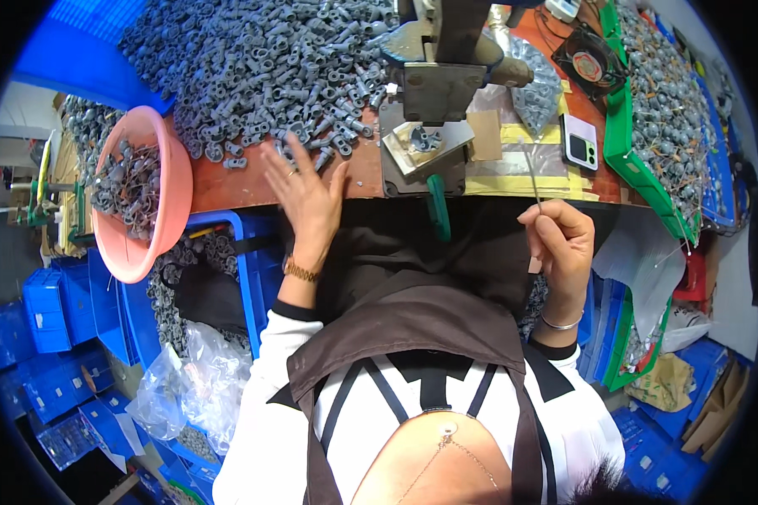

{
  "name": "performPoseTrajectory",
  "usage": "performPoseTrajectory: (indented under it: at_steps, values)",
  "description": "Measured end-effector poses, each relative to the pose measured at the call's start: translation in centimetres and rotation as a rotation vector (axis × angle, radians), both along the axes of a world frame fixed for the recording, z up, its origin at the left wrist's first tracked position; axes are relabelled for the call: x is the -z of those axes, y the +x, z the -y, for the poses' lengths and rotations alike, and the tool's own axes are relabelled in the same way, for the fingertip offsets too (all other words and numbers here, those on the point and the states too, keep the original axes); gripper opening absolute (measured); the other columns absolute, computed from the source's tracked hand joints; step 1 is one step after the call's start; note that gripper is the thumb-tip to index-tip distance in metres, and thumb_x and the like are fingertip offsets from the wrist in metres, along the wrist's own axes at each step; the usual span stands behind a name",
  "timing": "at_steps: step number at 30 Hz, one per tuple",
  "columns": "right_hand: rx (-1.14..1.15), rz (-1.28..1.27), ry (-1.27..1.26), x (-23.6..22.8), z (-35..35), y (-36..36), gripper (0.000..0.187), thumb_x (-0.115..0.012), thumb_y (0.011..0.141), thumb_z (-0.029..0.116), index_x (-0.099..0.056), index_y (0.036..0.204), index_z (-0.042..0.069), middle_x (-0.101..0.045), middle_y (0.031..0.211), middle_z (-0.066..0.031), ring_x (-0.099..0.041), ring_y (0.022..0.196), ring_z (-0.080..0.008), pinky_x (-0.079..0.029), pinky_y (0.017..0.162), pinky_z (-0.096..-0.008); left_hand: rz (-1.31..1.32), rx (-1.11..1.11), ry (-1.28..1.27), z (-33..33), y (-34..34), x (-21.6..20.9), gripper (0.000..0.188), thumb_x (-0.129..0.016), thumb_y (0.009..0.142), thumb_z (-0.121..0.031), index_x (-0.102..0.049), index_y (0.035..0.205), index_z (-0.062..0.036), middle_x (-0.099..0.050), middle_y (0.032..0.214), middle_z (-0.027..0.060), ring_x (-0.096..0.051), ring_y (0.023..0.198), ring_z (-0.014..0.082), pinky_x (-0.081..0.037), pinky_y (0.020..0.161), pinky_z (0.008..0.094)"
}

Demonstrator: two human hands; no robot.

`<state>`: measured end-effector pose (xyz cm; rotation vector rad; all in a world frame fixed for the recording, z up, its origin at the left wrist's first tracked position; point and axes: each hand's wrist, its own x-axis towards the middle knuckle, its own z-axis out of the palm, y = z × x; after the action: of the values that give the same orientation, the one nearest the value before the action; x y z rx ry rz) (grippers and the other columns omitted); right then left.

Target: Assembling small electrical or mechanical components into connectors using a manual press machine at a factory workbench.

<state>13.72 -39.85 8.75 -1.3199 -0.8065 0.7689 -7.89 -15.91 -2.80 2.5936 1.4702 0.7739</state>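
I have the left hand point(307, 198) with its fingers spread, held at the near edge of the pile of gray fittings point(261, 76); I can't tell whether the fingertips touch the nearest pieces. The right hand point(564, 240) is pinching 1 thin rod point(533, 181) between thumb and fingers. I see that rod standing out from the grip toward the table point(227, 192), its far end over the strips of yellow tape point(522, 187).

Between the 2 hands I have the press point(440, 88), and below its head sits a pale block point(455, 151) with 1 gray piece point(425, 141) on it. A green handle point(438, 206) hangs in front, past the table's edge.

To my left, a pink basin point(177, 185) is tilted and holds rods and gray parts. On the right I get a phone point(579, 143) lying near a clear bag point(535, 88) of gray parts, a black fan point(591, 63) behind it, and a green tray point(621, 126) filled with more gray pieces.
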Motion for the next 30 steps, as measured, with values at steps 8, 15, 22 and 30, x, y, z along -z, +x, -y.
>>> performPoseTrajectory:
  at_steps: [8,15,22,30]
  values:
    - [-0.096,0.045,0.125,0.3,-1.1,-0.6,0.019,-0.058,0.089,0.008,-0.063,0.077,-0.006,-0.054,0.060,-0.0046,-0.042,0.050,-0.0070,-0.029,0.047,-0.0208,0.008,0.032,0.028,-2.8,3.8,0.3,0.096,-0.066,0.082,-0.048,-0.010,0.150,-0.0092,-0.004,0.151,0.0326,-0.005,0.137,0.0542,-0.013,0.110,0.0598]
    - [0.010,0.118,0.045,0.8,0.5,0.6,0.020,-0.057,0.090,0.010,-0.064,0.082,-0.006,-0.051,0.061,-0.0021,-0.042,0.051,-0.0063,-0.029,0.048,-0.0199,0.309,-0.013,0.168,-3.3,-1.8,-0.5,0.054,-0.064,0.085,-0.017,-0.045,0.133,-0.0006,-0.040,0.137,0.0233,-0.036,0.127,0.0391,-0.028,0.106,0.0466]
    - [0.013,0.026,-0.080,0.4,-1.2,-0.7,0.018,-0.056,0.091,0.007,-0.065,0.101,-0.005,-0.054,0.063,0.0005,-0.045,0.054,-0.0030,-0.031,0.048,-0.0159,0.024,-0.166,0.173,-8.1,-8.7,-0.9,0.025,-0.058,0.084,-0.006,-0.063,0.108,-0.0003,-0.060,0.108,0.0155,-0.054,0.101,0.0338,-0.043,0.088,0.0393]
    - [0.006,0.482,-0.065,1.5,-3.6,-2.4,0.006,-0.066,0.079,-0.001,-0.066,0.074,-0.003,-0.060,0.064,-0.0040,-0.052,0.055,-0.0083,-0.037,0.050,-0.0219,0.746,0.045,-0.282,-1.8,-4.9,-3.6,0.019,-0.065,0.086,0.000,-0.067,0.104,-0.0004,-0.057,0.097,0.0037,-0.060,0.080,0.0094,-0.052,0.068,0.0230]
